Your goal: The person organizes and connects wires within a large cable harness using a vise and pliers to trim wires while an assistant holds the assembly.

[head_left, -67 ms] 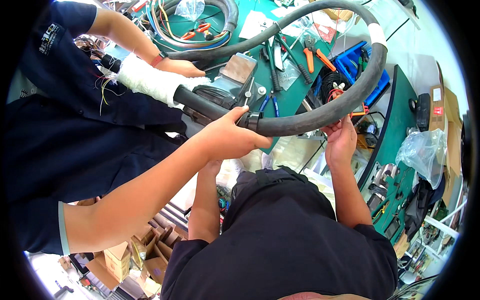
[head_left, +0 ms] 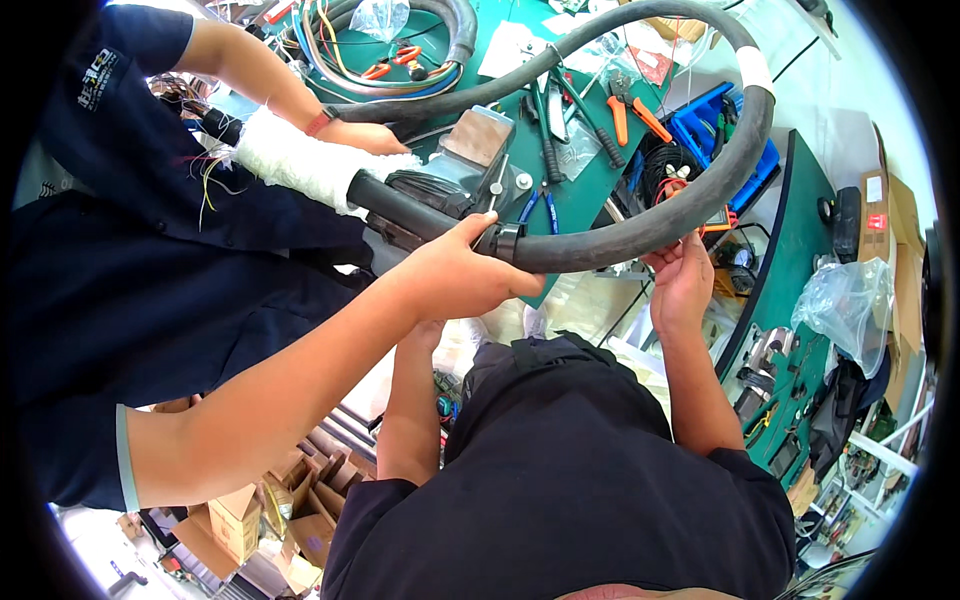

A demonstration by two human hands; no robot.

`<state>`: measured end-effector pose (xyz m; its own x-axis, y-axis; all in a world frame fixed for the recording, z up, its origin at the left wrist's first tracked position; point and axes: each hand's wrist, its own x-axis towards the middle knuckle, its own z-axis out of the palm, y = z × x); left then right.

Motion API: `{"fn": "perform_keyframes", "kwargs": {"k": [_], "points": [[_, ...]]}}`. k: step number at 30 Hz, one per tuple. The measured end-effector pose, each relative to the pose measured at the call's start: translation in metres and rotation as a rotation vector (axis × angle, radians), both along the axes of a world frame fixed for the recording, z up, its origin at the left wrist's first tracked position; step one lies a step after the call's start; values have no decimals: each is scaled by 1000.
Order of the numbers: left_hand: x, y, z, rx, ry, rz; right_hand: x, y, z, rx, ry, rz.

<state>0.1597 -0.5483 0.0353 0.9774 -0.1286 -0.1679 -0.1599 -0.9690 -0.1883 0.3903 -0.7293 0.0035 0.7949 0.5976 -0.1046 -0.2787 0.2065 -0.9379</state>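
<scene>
The right hand [head_left: 683, 280] was closed on the underside of the black hose [head_left: 640, 235], fingers curled up against it. The left hand was hidden behind a co-worker's hand [head_left: 460, 275], so its grip could not be told. The co-worker's hand clasped the hose at its collar, beside the white wrapping [head_left: 300, 160]. The hose looped above the green bench [head_left: 580, 190], crossing its near edge. Judged step: steadying the hose at the joint. Further work would call for firm support at both holds.

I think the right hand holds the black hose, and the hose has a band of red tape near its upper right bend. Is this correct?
Not fully. The tape is white, not red, as the head view shows. The right hand does hold the hose.
</scene>
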Motion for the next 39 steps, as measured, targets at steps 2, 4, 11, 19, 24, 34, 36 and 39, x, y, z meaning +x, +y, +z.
{"fn": "perform_keyframes", "kwargs": {"k": [2,4,11,19,24,34,36,39], "points": [[-6,-4,-2,-8,52,31,-2,2,-2,-2,1,38],[-5,-2,-21,128,-17,-23,-1,0,-3,-18,-19,41],[-4,4,-5,113,-37,-190,-5,2,-5,103,-15,66],[11,-13,-35,793,-166,-206,-12,16,15,77,-68,113],[38,-26,-26,-133,-121,217,0,21,12,-53,-148,196],[44,-8,-72,-1185,-416,788,31,51,22,-21,-144,190],[6,-18,-113,-1581,-637,1154,27,53,22,-32,-149,203],[-25,-59,-233,-2322,-949,1787,33,46,24,-5,-152,183]]}}
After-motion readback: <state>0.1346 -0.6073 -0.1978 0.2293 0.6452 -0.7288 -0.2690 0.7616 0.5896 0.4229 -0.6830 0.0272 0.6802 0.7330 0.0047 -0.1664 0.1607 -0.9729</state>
